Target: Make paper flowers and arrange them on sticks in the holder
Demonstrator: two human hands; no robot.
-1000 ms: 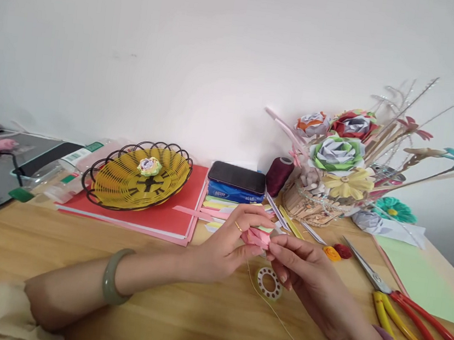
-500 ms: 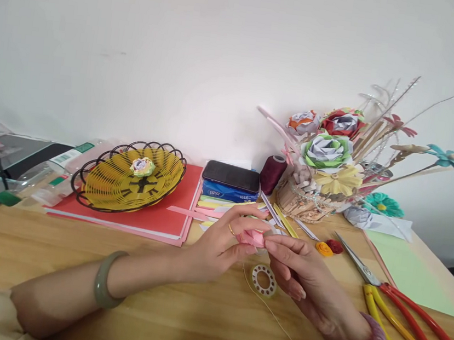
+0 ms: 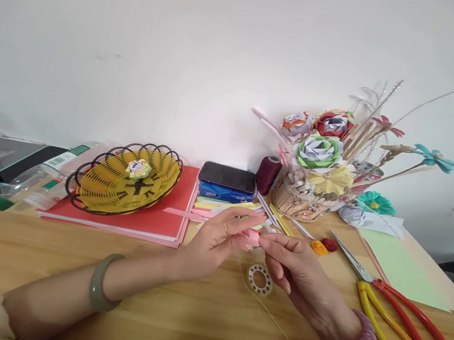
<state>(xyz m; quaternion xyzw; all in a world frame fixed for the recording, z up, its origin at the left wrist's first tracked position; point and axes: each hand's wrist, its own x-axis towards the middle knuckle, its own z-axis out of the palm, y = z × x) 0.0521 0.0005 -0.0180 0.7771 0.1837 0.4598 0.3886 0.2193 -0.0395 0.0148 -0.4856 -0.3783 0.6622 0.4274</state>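
Head view: left hand (image 3: 214, 240) and right hand (image 3: 290, 263), fingertips pinched together on small pink paper piece (image 3: 252, 238), mid-table above wooden table (image 3: 175, 318). Tape ring (image 3: 260, 279) just near of hands. Scissors (image 3: 395, 312) right. Yellow basket (image 3: 124, 182) far left. Paper-flower bouquet (image 3: 323, 160) far right.
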